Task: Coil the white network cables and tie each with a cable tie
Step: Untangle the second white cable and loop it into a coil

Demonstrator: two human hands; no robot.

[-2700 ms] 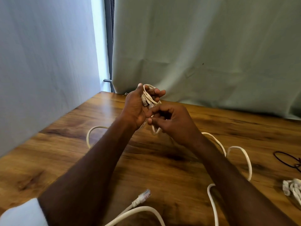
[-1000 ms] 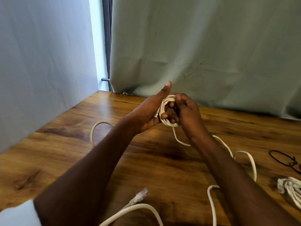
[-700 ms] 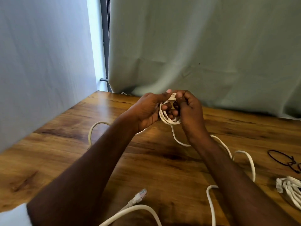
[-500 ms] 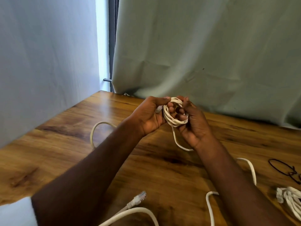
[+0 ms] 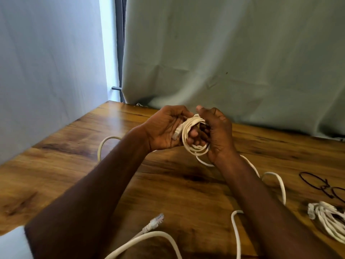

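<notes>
Gripping small white cable coil [image 5: 194, 136] above wooden table [image 5: 56, 174]: left hand [image 5: 164, 130] curled through loops, right hand [image 5: 219, 133] clasping far side; right fingertips hidden, bundled cable [image 5: 328, 219] cut off at right edge

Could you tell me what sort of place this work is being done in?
Probably a makeshift indoor workstation: a wooden table stands against a pale curtain and a plain wall, with only white network cables and black cable ties on it.

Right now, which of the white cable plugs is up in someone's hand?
The plug against the left hand, beside the held coil. The other plug lies on the table.
</notes>
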